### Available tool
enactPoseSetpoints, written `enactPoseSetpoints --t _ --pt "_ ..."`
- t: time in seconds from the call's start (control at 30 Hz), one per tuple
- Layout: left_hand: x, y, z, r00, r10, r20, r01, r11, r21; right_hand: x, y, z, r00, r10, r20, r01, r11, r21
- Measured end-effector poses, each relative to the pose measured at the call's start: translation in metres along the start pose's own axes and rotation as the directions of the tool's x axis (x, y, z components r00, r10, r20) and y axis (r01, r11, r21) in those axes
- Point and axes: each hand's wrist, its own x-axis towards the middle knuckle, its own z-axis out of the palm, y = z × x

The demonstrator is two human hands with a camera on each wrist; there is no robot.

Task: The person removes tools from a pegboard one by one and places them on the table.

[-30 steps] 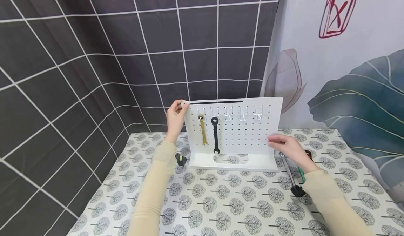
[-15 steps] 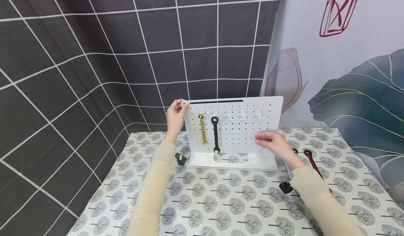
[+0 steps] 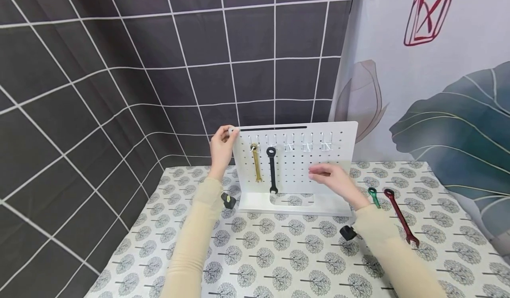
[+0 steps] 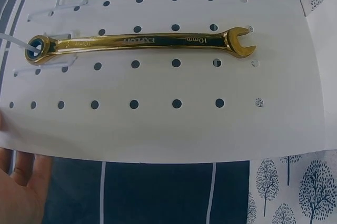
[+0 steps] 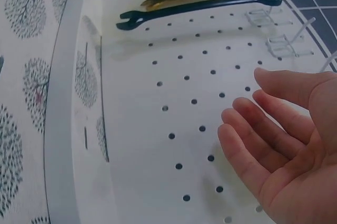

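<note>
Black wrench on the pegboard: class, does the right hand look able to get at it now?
Probably yes: the right hand is empty, only bare pegboard lies between it and the handle of the black wrench, and the gold wrench hangs beyond.

Tablecloth (image 3: pixel 287 256) beneath pegboard (image 3: pixel 295 165), green wrench (image 3: pixel 374 197), red wrench (image 3: pixel 400 216)

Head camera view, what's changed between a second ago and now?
The right hand has moved left, from the right edge of the white pegboard to in front of its perforated face, holding nothing. That shift uncovered more of the red wrench and green wrench. Unchanged: the left hand grips the board's upper left corner, and the gold wrench and black wrench hang there.
</note>
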Motion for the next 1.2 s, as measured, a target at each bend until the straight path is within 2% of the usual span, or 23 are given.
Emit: enactPoseSetpoints --t 0.23,0.5,0.83,1.2 --pt "-0.002 0.001 -0.001 1.000 0.001 -0.001 -0.001 1.000 0.001 0.008 -0.011 0.014 1.000 -0.028 0.001 0.028 0.999 0.035" --pt "-0.004 0.001 0.000 1.000 -0.009 0.001 0.009 1.000 0.011 0.015 -0.023 0.031 1.000 -0.027 0.008 0.027 0.997 0.068" --pt "-0.003 0.002 0.000 1.000 0.010 -0.011 -0.009 1.000 0.006 0.025 -0.039 0.045 1.000 -0.023 0.012 0.021 0.993 0.114" --pt "-0.006 0.004 -0.001 1.000 0.004 -0.003 -0.004 1.000 0.006 0.032 -0.047 0.064 0.998 -0.061 0.011 0.059 0.989 0.134"
